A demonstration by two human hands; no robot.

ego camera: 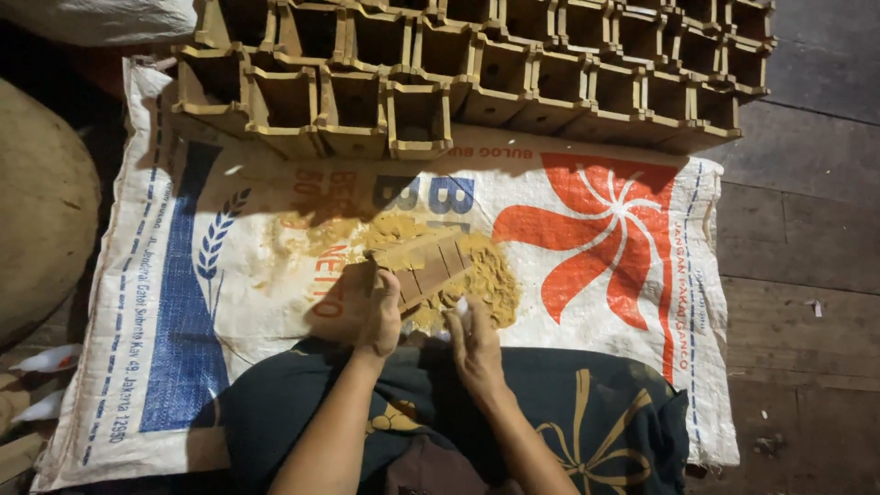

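A flat wooden piece made of several joined slats [423, 266] lies on a heap of yellow sawdust [490, 280] in the middle of a white woven sack [229, 275]. My left hand [380, 316] grips the near left end of the wooden piece. My right hand [474, 341] rests just beside it at the sawdust's near edge, with a small white thing pinched in its fingertips. What that white thing is cannot be told.
Rows of open square wooden boxes [417, 119] are stacked along the far edge of the sack. A dark cloth with a yellow pattern [587, 417] covers my lap. A large round tan object [41, 211] sits at the left. Dark wooden floorboards [797, 238] lie to the right.
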